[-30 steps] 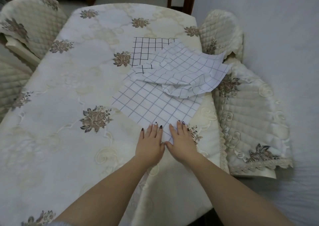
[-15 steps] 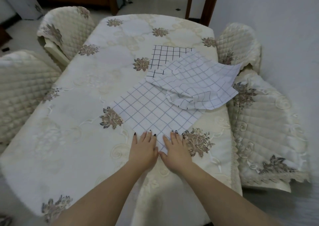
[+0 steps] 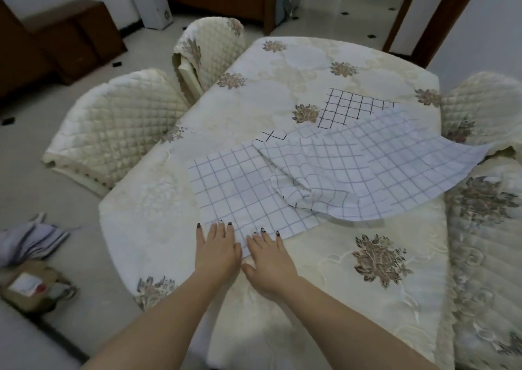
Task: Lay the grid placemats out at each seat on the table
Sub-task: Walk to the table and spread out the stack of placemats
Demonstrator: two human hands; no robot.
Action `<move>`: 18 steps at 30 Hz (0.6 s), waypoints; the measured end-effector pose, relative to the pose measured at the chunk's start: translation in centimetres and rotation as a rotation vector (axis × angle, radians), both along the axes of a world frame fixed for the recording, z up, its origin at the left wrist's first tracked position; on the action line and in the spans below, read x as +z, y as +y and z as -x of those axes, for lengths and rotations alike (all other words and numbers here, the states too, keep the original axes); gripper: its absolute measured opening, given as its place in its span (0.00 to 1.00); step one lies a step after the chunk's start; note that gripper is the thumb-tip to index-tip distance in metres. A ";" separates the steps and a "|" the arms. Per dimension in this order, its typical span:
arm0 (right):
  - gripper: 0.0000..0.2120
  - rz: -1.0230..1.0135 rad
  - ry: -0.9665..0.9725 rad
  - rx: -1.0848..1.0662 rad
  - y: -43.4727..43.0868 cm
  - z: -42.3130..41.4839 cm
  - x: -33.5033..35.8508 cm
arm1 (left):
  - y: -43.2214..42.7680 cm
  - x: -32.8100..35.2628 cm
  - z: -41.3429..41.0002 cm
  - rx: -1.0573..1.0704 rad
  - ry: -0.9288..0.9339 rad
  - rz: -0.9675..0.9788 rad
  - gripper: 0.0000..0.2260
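- White cloth with pale grid lines, the flat placemat (image 3: 240,194) stretches away from your fingertips, its near edge pinned under both your hands. It sits close to the table edge in front of you, which I judge to be this seat's spot.
- Your left hand (image 3: 217,247) and right hand (image 3: 269,256) lie palm down side by side, thumbs nearly meeting, fingers straight and gripping nothing. Pressing flat like this holds and smooths the cloth rather than lifting it.
- Beyond your right hand and off to its right, a rumpled placemat (image 3: 381,166) overlaps the flat one's far corner and droops past the table's edge toward a quilted chair (image 3: 480,98). It looks parked there, waiting to go out.
- Farther past that, a darker-lined placemat (image 3: 347,107) shows from under the rumpled one.
- Left of your left hand, two covered chairs (image 3: 118,127) face bare embroidered tablecloth (image 3: 282,67), so most seats seem unserved.
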State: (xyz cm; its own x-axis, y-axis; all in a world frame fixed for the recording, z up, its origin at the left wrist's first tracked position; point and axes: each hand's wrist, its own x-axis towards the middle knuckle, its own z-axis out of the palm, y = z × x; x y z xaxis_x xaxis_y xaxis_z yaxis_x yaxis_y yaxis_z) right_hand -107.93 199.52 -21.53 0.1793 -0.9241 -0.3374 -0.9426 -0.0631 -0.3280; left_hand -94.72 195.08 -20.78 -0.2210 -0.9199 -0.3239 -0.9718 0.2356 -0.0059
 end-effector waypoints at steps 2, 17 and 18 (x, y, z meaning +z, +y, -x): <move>0.31 -0.022 -0.036 0.059 -0.5 -1.6 0.2 | 0.0 -0.1 -1.9 0.053 -0.016 -0.013 0.26; 0.30 -0.114 -0.159 0.326 -1.8 -9.8 1.0 | 0.9 -0.8 -11.3 0.323 0.003 -0.021 0.27; 0.30 -0.112 -0.174 0.318 -1.9 -9.8 1.1 | 0.8 -0.7 -11.1 0.329 0.012 -0.026 0.27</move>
